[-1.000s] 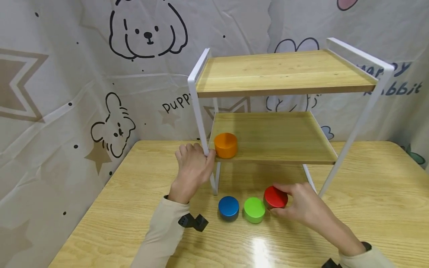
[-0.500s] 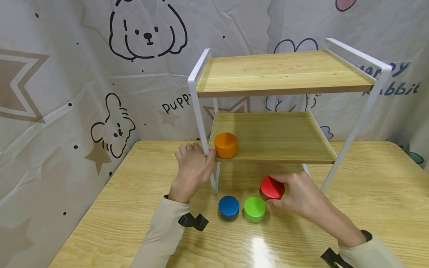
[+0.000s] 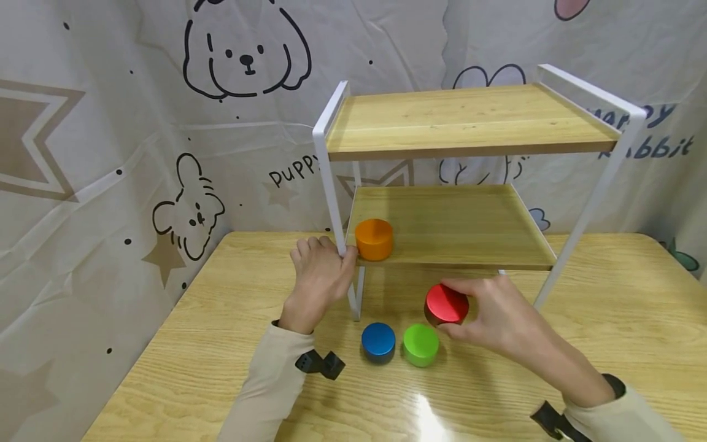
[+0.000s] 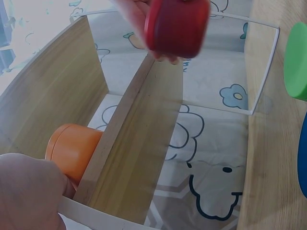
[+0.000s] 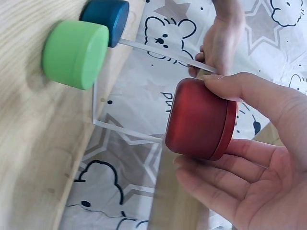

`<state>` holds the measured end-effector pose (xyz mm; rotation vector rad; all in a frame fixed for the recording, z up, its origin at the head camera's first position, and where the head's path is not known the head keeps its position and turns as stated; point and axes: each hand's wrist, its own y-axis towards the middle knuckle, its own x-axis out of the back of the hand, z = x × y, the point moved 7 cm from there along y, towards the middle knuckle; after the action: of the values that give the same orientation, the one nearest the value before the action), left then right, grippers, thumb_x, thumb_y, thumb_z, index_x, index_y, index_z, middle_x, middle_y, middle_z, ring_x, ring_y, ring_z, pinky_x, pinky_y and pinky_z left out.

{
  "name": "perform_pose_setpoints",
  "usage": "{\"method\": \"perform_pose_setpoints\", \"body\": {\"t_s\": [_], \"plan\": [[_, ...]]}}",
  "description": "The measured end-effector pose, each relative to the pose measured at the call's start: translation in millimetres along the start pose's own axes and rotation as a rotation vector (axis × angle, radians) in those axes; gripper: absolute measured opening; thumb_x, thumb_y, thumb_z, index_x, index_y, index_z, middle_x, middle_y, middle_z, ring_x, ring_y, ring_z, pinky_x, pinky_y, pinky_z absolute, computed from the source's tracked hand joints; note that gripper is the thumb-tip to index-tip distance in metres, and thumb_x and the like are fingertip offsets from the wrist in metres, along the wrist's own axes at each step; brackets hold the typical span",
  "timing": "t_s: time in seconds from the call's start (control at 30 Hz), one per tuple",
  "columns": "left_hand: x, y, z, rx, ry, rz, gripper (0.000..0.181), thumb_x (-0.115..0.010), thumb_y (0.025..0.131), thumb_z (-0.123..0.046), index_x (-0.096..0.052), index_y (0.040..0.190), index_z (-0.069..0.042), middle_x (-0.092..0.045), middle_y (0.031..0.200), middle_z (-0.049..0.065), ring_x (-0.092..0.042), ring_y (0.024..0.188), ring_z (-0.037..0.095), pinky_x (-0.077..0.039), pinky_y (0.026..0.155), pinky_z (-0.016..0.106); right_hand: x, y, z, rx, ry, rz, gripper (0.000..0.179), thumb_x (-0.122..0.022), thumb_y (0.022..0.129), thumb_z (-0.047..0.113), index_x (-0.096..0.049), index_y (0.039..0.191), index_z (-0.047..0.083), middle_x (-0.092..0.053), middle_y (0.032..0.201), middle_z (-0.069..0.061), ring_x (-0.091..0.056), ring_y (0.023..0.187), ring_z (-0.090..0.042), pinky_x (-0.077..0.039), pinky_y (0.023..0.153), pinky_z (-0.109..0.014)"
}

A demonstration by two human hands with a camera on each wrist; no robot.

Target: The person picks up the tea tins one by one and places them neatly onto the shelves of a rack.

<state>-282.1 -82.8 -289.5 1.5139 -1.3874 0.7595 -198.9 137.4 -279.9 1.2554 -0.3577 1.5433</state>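
My right hand (image 3: 505,316) pinches a small round red tin (image 3: 445,303) between thumb and fingers. In the right wrist view the red tin (image 5: 199,120) is held by its sides, off the table and tilted. My left hand (image 3: 321,270) grips the white front left post (image 3: 329,190) of a two-tier wooden shelf rack (image 3: 469,120), at the middle board's height. Right beside that thumb, an orange tin (image 3: 374,240) stands on the left end of the middle board (image 3: 458,221). On the table in front of the rack are a blue tin (image 3: 378,342) and a green tin (image 3: 421,345), side by side.
The wooden table (image 3: 193,368) carries the rack. The top board overhangs the middle one, and the white front right post (image 3: 585,202) slants beyond my right hand. A printed cloth (image 3: 110,123) hangs behind and to the left.
My right hand has lifted the red tin from beside the green one, up and slightly left toward the middle board's front edge. My left hand has stayed on the post.
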Motion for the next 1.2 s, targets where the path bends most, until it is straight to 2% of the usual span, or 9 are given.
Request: {"method": "perform_pose_setpoints", "body": {"t_s": [0.3,0.57,0.8,1.0,1.2], "plan": [[0.5,-0.4,-0.7,0.006,-0.004,0.003,0.043,-0.033,0.096,-0.037,-0.047,0.079,0.0,-0.042,0.083,0.016,-0.033,0.085,0.035,-0.021,0.078,0.044,14.9,7.8,16.6,0.048,-0.017,-0.009,0.049,-0.085,0.065,0.015,-0.07,0.109,0.0,-0.072,0.091,-0.005,-0.057,0.069,-0.009,-0.049,0.061,-0.024],[0.4,-1.0,-0.7,0.001,-0.001,-0.003,0.043,-0.033,0.096,-0.037,-0.047,0.078,-0.001,-0.042,0.082,0.016,-0.033,0.084,0.035,-0.02,0.077,0.043,23.8,19.5,28.1,0.085,-0.034,-0.007,0.048,-0.085,0.065,0.014,-0.069,0.107,-0.002,-0.07,0.08,-0.001,-0.054,0.063,-0.006,-0.047,0.058,-0.022],[2.1,-1.3,-0.7,-0.003,-0.004,-0.011,0.043,-0.033,0.096,-0.037,-0.047,0.077,-0.001,-0.042,0.082,0.015,-0.033,0.083,0.035,-0.02,0.077,0.043,31.1,35.7,39.7,0.126,-0.076,0.012,0.036,-0.084,0.064,0.013,-0.07,0.095,0.004,-0.066,0.074,0.004,-0.056,0.064,-0.007,-0.049,0.059,-0.024],[2.8,-0.8,-0.2,-0.004,-0.004,-0.01,0.042,-0.033,0.096,-0.036,-0.047,0.077,-0.001,-0.042,0.082,0.016,-0.034,0.083,0.035,-0.02,0.076,0.043,38.0,53.7,44.1,0.116,-0.091,0.038,0.039,-0.082,0.066,0.013,-0.07,0.101,0.0,-0.069,0.081,-0.005,-0.06,0.067,-0.015,-0.05,0.06,-0.027],[1.0,-0.4,-0.7,0.001,-0.002,0.004,0.044,-0.032,0.095,-0.039,-0.048,0.078,-0.002,-0.042,0.082,0.015,-0.034,0.083,0.034,-0.02,0.076,0.043,41.5,71.1,35.6,0.084,-0.106,0.058,0.045,-0.082,0.066,0.015,-0.07,0.104,-0.004,-0.07,0.086,-0.012,-0.061,0.068,-0.021,-0.051,0.06,-0.03]]}}
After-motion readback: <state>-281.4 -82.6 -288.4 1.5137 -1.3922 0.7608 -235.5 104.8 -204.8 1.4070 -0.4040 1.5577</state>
